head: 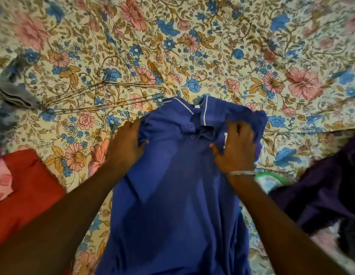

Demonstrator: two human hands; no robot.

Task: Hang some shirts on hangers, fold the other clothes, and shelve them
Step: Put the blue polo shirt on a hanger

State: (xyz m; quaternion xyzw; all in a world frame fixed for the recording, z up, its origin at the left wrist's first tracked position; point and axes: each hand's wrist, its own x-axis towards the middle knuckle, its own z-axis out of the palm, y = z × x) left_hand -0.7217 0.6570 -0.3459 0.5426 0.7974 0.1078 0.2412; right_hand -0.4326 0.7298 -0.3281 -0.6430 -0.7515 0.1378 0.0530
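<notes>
Blue polo shirt (pixel 172 185): lay front-up on the floral bedsheet (pixel 212 46), collar away from the person. Left hand (pixel 126 143): gripped a fold at the shirt's left shoulder. Right hand (pixel 235 147): fingers spread, pressing the shirt's right chest. Wire hangers (pixel 105 96): beyond the shirt's left shoulder, apart from it. Red cloth (pixel 27 191): left of the shirt. Dark purple garment (pixel 321 195): right of the shirt.

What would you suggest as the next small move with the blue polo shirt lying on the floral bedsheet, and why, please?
Probably fold the bunched right sleeve inward. The blue polo shirt lies face up on the floral bedsheet, the left hand grips its left shoulder, the right hand rests on the chest, and the wire hangers lie untouched.
</notes>
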